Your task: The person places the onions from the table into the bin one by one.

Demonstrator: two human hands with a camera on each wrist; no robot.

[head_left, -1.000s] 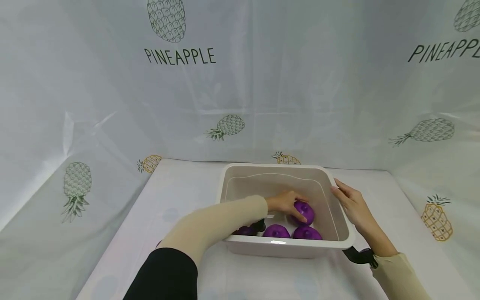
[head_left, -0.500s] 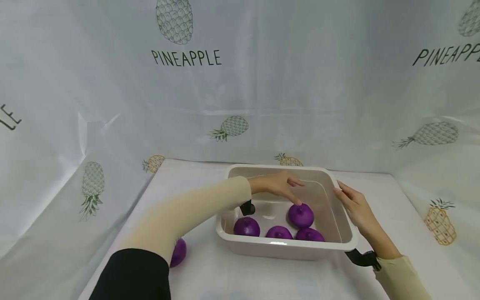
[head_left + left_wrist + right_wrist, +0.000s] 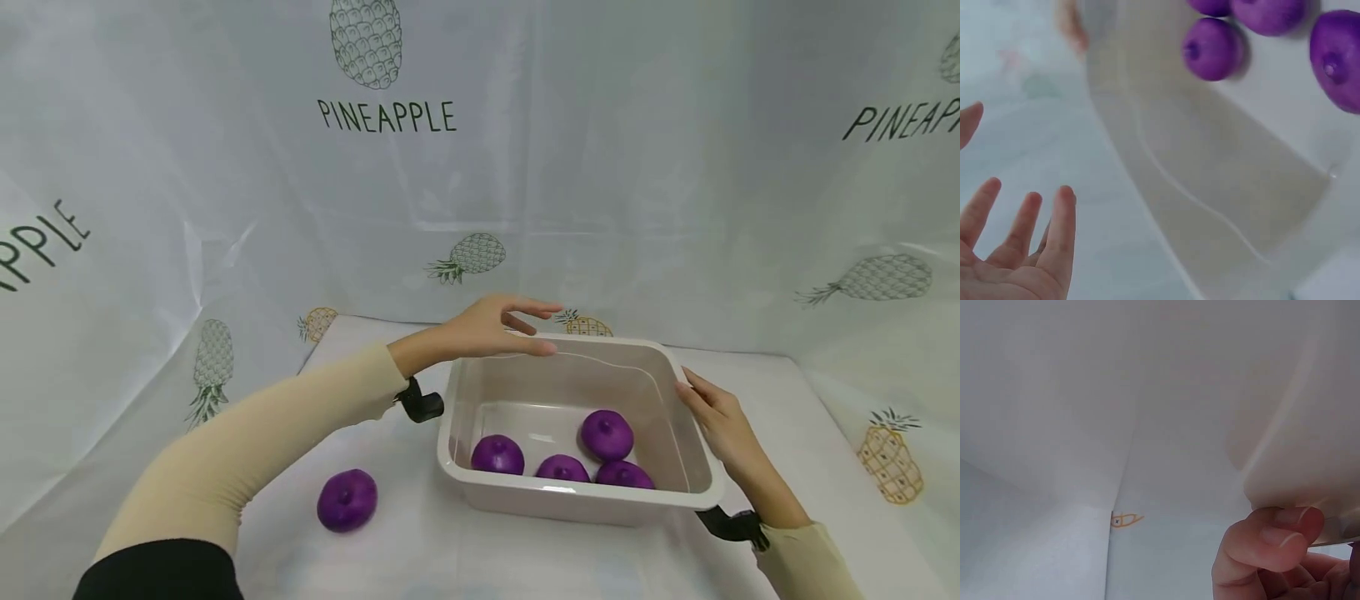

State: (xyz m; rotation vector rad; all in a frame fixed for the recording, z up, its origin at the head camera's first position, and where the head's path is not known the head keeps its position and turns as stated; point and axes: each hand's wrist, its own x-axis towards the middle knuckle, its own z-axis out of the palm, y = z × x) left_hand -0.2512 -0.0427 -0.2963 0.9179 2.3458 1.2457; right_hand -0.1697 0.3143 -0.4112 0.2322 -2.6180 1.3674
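Inside the beige plastic bin (image 3: 555,502) lie several round purple onions (image 3: 607,435), each with a small nub. My left hand (image 3: 480,329) hangs over the back left rim, fingers spread and holding nothing; in the left wrist view its fingers (image 3: 1063,231) are apart from the bin. With my right hand (image 3: 723,421) I grip the bin's right rim, thumb on the inner side; curled fingers (image 3: 1272,544) show under the rim in the right wrist view. One more purple onion (image 3: 347,500) sits on the table left of the bin, below my left forearm.
A white cloth covers the table (image 3: 405,550). Behind it hangs a pale curtain (image 3: 637,167) printed with pineapples. Black camera mounts (image 3: 420,402) jut from both wrists, the left one close to the bin's left rim.
My left hand let go of an onion in the bin's right part, then rose out and moved left. The onion on the table has come into view. My right hand keeps its grip.
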